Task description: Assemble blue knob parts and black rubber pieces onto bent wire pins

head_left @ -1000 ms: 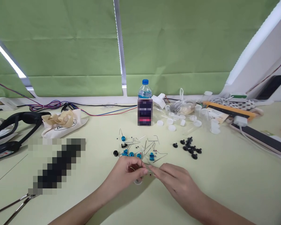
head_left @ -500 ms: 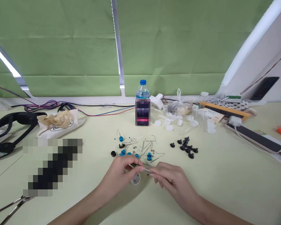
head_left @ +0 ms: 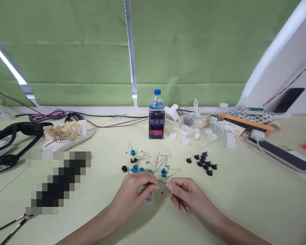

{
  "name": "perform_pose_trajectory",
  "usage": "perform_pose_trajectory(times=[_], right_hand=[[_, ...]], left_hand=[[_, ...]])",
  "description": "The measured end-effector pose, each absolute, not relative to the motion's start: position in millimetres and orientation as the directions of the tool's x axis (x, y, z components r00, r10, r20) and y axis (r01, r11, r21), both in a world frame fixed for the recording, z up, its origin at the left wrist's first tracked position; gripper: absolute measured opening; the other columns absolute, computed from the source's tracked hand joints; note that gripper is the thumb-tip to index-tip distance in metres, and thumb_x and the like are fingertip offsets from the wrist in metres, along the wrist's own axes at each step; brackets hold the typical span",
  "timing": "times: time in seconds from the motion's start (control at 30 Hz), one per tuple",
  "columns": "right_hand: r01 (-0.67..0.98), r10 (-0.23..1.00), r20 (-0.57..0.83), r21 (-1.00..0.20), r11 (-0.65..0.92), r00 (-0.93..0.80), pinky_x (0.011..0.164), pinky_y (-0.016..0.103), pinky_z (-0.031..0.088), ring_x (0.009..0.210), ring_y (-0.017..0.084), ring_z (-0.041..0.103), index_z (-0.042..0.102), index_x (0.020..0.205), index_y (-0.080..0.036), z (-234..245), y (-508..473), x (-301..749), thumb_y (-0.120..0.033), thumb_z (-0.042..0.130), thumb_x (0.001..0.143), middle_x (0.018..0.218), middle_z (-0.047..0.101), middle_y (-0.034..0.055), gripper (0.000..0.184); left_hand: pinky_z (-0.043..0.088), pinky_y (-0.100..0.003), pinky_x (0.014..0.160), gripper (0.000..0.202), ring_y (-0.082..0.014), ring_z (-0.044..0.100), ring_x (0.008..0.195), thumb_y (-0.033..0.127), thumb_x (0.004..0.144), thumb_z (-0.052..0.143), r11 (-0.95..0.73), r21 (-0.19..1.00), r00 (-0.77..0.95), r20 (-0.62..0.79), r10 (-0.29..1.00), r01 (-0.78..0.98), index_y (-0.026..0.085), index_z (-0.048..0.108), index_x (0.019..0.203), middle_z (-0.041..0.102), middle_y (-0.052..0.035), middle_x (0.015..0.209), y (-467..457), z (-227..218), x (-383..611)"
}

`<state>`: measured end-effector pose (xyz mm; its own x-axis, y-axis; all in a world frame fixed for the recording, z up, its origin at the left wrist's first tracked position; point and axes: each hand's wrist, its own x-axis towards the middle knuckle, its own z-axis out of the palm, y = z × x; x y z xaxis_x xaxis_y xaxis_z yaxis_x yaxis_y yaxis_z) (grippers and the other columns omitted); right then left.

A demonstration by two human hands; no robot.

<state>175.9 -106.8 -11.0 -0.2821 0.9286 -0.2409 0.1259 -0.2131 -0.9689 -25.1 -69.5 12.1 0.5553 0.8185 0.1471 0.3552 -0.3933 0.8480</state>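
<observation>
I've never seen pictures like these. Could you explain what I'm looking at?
No machine shows here: it is a person's bare left hand and right hand, seen from one camera worn on the head, looking forward and down. On the pale table lie small blue parts, thin wires and black knobs; a bottle stands farther back. A little round dish sits beside the left hand. Both hands are pinched as if around something thin, but it's too small to name.
</observation>
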Motion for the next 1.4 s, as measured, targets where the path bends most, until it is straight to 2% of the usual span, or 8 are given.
perform_pose_trajectory(times=[0.23, 0.3, 0.4, 0.5, 0.73, 1.03, 1.27, 1.4], right_hand=[[0.564, 0.788, 0.483, -0.555, 0.612, -0.381, 0.066, 0.029, 0.044, 0.07, 0.016, 0.057, 0.067, 0.089, -0.021, -16, -116, 195, -0.026, 0.053, 0.09, 0.079, 0.065, 0.0058, 0.014], [0.488, 0.826, 0.451, -0.666, 0.564, -0.339, 0.063, 0.029, 0.046, 0.069, 0.016, 0.058, 0.066, 0.096, -0.02, -14, -116, 196, -0.032, 0.051, 0.092, 0.08, 0.065, 0.0067, 0.02], [0.237, 0.948, 0.038, -0.964, 0.118, -0.316, 0.048, 0.024, 0.043, 0.053, 0.012, 0.055, 0.064, 0.085, -0.016, -8, -111, 190, -0.049, 0.033, 0.095, 0.066, 0.062, 0.0049, 0.046], [0.146, 0.862, -0.278, -0.96, -0.238, -0.423, 0.04, 0.019, 0.035, 0.043, 0.008, 0.049, 0.059, 0.071, -0.015, -7, -107, 182, -0.054, 0.042, 0.091, 0.054, 0.056, 0.0007, 0.047], [0.521, 0.945, 0.184, -0.798, 0.303, -0.269, 0.052, 0.025, 0.04, 0.058, 0.013, 0.051, 0.065, 0.072, -0.019, -11, -106, 187, -0.039, 0.048, 0.092, 0.065, 0.057, 0.0025, 0.033], [0.414, 0.993, 0.12, -0.903, 0.112, -0.006, 0.05, 0.025, 0.038, 0.054, 0.012, 0.049, 0.067, 0.075, -0.018, -10, -90, 202, -0.043, 0.054, 0.088, 0.066, 0.059, 0.0018, 0.031], [0.299, 0.991, 0.115, -0.945, 0.129, -0.063, 0.051, 0.025, 0.04, 0.058, 0.012, 0.05, 0.07, 0.08, -0.019, -11, -92, 200, -0.039, 0.053, 0.09, 0.068, 0.057, 0.0022, 0.028], [0.258, 0.949, 0.205, -0.929, 0.266, -0.239, 0.06, 0.028, 0.048, 0.092, 0.021, 0.058, 0.072, 0.079, -0.02, -8, -96, 196, -0.034, 0.052, 0.091, 0.089, 0.064, 0.0088, 0.027]], left_hand=[[0.036, -0.019, 0.053, 0.016, -0.0106, 0.053, 0.062, 0.025, 0.084, 0.057, -0.223, 0.896, 0.558, -0.033, 0.829, 0.383, 0.017, 0.066, 0.074, 0.065, 0.0002, 0.07, -66, 11, -24], [0.036, -0.018, 0.053, 0.015, -0.011, 0.054, 0.063, 0.026, 0.084, 0.058, -0.209, 0.906, 0.541, -0.026, 0.841, 0.369, 0.017, 0.067, 0.076, 0.066, -0.0002, 0.072, -67, 11, -24], [0.036, -0.019, 0.053, 0.015, -0.0126, 0.057, 0.069, 0.025, 0.085, 0.057, -0.285, 0.877, 0.525, 0.045, 0.85, 0.386, 0.018, 0.068, 0.078, 0.069, -0.0016, 0.079, -69, 11, -25], [0.038, -0.02, 0.058, 0.015, -0.0134, 0.058, 0.07, 0.023, 0.085, 0.056, -0.345, 0.853, 0.547, 0.085, 0.833, 0.391, 0.018, 0.069, 0.078, 0.069, -0.002, 0.079, -70, 12, -24], [0.042, -0.023, 0.066, 0.015, -0.0154, 0.06, 0.074, 0.025, 0.084, 0.058, -0.294, 0.868, 0.511, 0.055, 0.858, 0.4, 0.019, 0.07, 0.077, 0.069, -0.0016, 0.08, -62, 14, -33], [0.041, -0.027, 0.073, 0.018, -0.0182, 0.059, 0.08, 0.019, 0.084, 0.059, -0.492, 0.696, 0.653, 0.044, 0.756, 0.523, 0.026, 0.075, 0.08, 0.07, -0.0001, 0.082, -55, 4, -43], [0.041, -0.026, 0.07, 0.021, -0.0167, 0.058, 0.076, 0.027, 0.089, 0.055, -0.473, 0.716, 0.634, 0.055, 0.771, 0.513, 0.025, 0.075, 0.083, 0.069, -0.0008, 0.082, -56, 9, -42], [0.039, -0.027, 0.067, 0.024, -0.0178, 0.056, 0.075, 0.03, 0.091, 0.052, -0.534, 0.602, 0.618, 0.083, 0.781, 0.594, 0.023, 0.073, 0.082, 0.066, -0.0025, 0.077, -57, 9, -38]])
